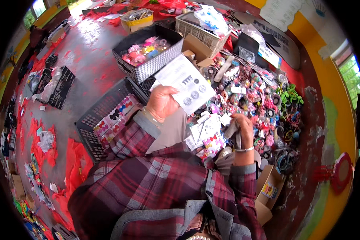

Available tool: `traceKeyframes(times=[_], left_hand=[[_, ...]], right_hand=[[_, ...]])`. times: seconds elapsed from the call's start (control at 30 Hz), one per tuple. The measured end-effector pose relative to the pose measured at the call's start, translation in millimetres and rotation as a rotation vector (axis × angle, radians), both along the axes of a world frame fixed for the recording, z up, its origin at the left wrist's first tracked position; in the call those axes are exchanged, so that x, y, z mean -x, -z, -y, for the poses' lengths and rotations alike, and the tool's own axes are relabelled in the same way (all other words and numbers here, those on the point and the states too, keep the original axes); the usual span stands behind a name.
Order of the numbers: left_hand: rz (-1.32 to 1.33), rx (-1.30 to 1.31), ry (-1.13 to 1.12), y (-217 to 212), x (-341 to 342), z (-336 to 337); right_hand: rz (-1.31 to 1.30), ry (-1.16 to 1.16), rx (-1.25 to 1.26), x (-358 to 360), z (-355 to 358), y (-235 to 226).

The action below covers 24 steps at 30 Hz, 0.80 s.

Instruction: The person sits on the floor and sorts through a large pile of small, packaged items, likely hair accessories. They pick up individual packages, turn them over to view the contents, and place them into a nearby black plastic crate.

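Observation:
Between the thumb and fingers of my left hand (pixel 162 104) is a white printed card (pixel 186 76) with dark pictures on it, held up and tilted. My right hand (pixel 245 130) is lower, by my knee, its fingers curled round a grey soft strip (pixel 231 130) whose kind I cannot make out. Beside it, several loose white cards (pixel 210 127) and a card patterned with colourful bows (pixel 213 145) lie near my lap. A big heap of hair ties (pixel 264 100) and small trinkets spreads beyond my right hand.
At my left, a dark plastic crate (pixel 93 141) contains bow-patterned cards. Farther off stand a checkered bin (pixel 146 70) of colourful pieces, a pale basket (pixel 184 27) and a black crate (pixel 64 90). A cardboard box (pixel 271 188) sits near my right elbow, beside the wall (pixel 342 120).

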<state>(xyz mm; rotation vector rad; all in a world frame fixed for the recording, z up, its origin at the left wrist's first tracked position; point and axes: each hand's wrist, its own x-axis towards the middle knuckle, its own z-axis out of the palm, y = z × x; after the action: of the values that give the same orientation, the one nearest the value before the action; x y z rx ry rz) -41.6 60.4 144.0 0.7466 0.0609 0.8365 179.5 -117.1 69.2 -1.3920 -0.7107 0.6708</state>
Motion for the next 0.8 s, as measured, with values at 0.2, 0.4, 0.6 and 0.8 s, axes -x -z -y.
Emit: traceKeyframes(times=[0.2,0.4,0.6,0.8], left_hand=[[0.112,0.085,0.187,7.1,3.2,3.7],[0.235,0.171,0.332,13.9,-5.0,9.2],[0.272,0.134,0.418,13.6,-15.2,4.8],[0.124,0.037,0.363,13.4,-26.1,9.7]], right_hand=[[-0.251,-0.326,0.04,68.4,-20.7,-48.8],[-0.329,-0.287,-0.093,88.0,-24.9,-50.3],[-0.171,-0.218,-0.138,88.3,-20.0,-62.8],[0.19,0.053,-0.135,88.7,-13.9,-70.8]])
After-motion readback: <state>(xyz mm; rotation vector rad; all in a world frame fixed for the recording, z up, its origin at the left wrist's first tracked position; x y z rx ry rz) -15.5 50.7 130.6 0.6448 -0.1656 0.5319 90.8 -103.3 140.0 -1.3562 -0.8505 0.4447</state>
